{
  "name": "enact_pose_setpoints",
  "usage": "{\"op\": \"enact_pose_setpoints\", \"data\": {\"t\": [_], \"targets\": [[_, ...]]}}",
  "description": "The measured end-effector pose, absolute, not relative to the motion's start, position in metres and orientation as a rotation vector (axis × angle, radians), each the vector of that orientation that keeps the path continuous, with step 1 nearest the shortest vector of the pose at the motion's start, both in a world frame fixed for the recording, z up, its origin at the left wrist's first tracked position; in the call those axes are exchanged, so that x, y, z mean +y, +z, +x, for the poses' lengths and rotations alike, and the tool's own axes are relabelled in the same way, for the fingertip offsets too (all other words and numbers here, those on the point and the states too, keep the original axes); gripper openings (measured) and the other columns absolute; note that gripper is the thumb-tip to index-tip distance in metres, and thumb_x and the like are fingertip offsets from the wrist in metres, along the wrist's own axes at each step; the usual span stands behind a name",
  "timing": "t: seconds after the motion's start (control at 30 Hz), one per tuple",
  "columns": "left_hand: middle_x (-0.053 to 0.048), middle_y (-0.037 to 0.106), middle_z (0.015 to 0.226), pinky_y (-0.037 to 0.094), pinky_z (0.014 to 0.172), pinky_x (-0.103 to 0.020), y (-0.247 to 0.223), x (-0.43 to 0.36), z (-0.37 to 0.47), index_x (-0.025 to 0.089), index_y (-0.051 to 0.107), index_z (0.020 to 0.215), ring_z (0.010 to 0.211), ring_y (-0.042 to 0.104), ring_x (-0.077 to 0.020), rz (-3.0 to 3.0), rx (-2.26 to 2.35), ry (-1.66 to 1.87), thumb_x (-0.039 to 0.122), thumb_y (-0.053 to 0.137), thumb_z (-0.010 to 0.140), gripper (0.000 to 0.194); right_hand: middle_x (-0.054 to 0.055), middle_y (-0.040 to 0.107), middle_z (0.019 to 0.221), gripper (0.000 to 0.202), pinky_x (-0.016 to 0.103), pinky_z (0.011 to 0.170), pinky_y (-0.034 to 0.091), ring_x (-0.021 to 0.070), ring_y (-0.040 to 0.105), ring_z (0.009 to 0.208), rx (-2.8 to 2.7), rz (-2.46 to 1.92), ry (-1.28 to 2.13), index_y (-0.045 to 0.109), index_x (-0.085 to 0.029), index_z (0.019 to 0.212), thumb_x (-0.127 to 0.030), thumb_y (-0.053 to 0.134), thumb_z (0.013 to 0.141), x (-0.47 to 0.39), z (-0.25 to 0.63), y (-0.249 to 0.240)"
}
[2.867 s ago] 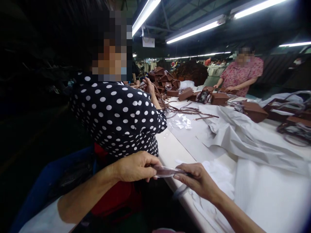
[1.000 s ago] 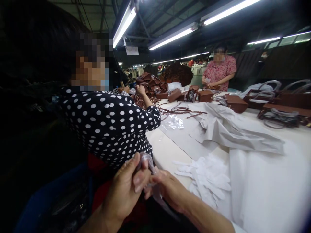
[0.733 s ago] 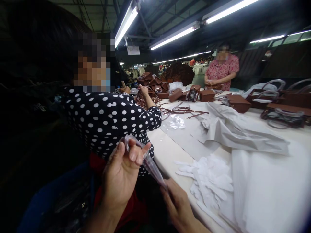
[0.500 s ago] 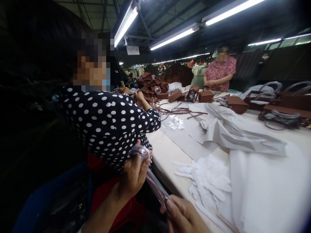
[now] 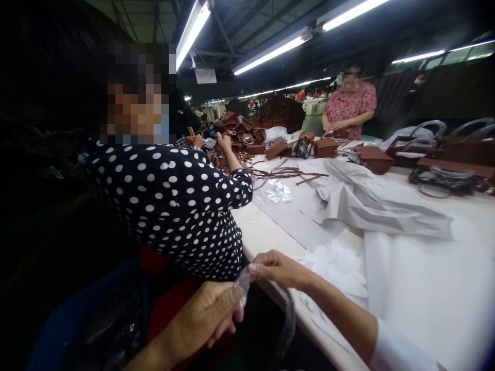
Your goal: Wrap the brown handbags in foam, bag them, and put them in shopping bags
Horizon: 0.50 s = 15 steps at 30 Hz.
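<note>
A brown strap in clear plastic wrap (image 5: 288, 318) runs between my two hands. My left hand (image 5: 214, 308) is closed around one part of it, low in the middle of the view, and its fingers hide most of that part. Just right of it, by the table edge, my right hand (image 5: 279, 269) pinches the wrapped strap between thumb and fingers. From there a length hangs down in a curve below my right wrist. White gloves (image 5: 340, 265) lie in a heap on the table beyond my right forearm, which partly covers them.
At my left a person in a polka-dot top (image 5: 181, 180) works at the white table (image 5: 266, 232). Brown straps (image 5: 294, 174), bags (image 5: 373, 157) and grey sheeting (image 5: 371, 203) lie on it. A blue bin (image 5: 58, 330) stands low left. Another person (image 5: 350, 108) stands across.
My right hand has moved up and left, close to my left hand. My left hand has dropped slightly, and the stretched strap now hangs in a loose curve.
</note>
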<state>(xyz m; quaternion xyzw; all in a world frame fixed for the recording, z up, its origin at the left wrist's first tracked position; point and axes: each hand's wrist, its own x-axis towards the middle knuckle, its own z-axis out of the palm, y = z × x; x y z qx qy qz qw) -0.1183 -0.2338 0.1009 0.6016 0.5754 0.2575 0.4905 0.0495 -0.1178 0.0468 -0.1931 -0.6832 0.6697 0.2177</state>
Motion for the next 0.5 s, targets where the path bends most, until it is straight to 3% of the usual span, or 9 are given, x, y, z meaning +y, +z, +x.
{"op": "enact_pose_setpoints", "data": {"t": [0.07, 0.17, 0.3, 0.4, 0.5], "targets": [[0.007, 0.033, 0.032, 0.04, 0.044, -0.02, 0.109, -0.226, -0.122, 0.014, 0.055, 0.063, 0.028, 0.032, -0.0052, 1.193, 1.353, 0.74, 0.056, 0.036, 0.084, 0.051, 0.002, 0.053, 0.068, 0.051, 0.022, 0.062, 0.039, 0.01, 0.048, 0.064, -1.833, -0.497, 1.802, 0.058, -0.012, 0.069, -0.058, 0.042, 0.082, -0.136, 0.031, 0.042], [0.006, 0.034, 0.031, 0.038, 0.039, -0.018, 0.118, -0.212, -0.128, 0.012, 0.055, 0.059, 0.029, 0.04, -0.0072, 0.985, 1.341, 0.889, 0.057, 0.051, 0.075, 0.048, 0.002, 0.054, 0.072, 0.06, 0.022, 0.059, 0.04, 0.0106, 0.05, 0.062, -1.665, -0.404, 1.86, 0.058, -0.014, 0.09, -0.055, 0.015, 0.09, -0.173, 0.013, 0.035], [0.008, 0.035, 0.033, 0.048, 0.047, -0.022, 0.136, -0.204, -0.128, 0.011, 0.057, 0.063, 0.028, 0.035, -0.004, 0.777, 1.297, 1.121, 0.047, 0.054, 0.079, 0.039, 0.001, 0.056, 0.083, 0.041, 0.022, 0.064, 0.041, 0.0118, 0.05, 0.069, -1.643, -0.669, 1.421, 0.048, -0.019, 0.114, -0.045, 0.052, 0.082, -0.197, 0.014, 0.0], [0.008, 0.038, 0.04, 0.054, 0.069, -0.033, 0.151, -0.202, -0.119, 0.012, 0.059, 0.071, 0.033, 0.037, -0.0031, 0.711, 1.121, 1.414, 0.037, 0.049, 0.084, 0.031, 0.002, 0.054, 0.08, 0.023, 0.022, 0.065, 0.041, 0.0118, 0.049, 0.07, -1.627, -0.856, 1.208, 0.05, -0.019, 0.102, -0.035, 0.042, 0.088, -0.199, 0.027, -0.039], [0.006, 0.047, 0.05, 0.045, 0.091, -0.041, 0.15, -0.196, -0.107, 0.014, 0.059, 0.08, 0.047, 0.05, -0.0069, 0.891, 0.929, 1.669, 0.038, 0.047, 0.085, 0.027, 0.003, 0.051, 0.079, 0.027, 0.024, 0.065, 0.04, 0.0131, 0.048, 0.071, -1.732, -0.851, 1.148, 0.053, -0.019, 0.088, -0.034, 0.031, 0.092, -0.205, 0.039, -0.059]]}}
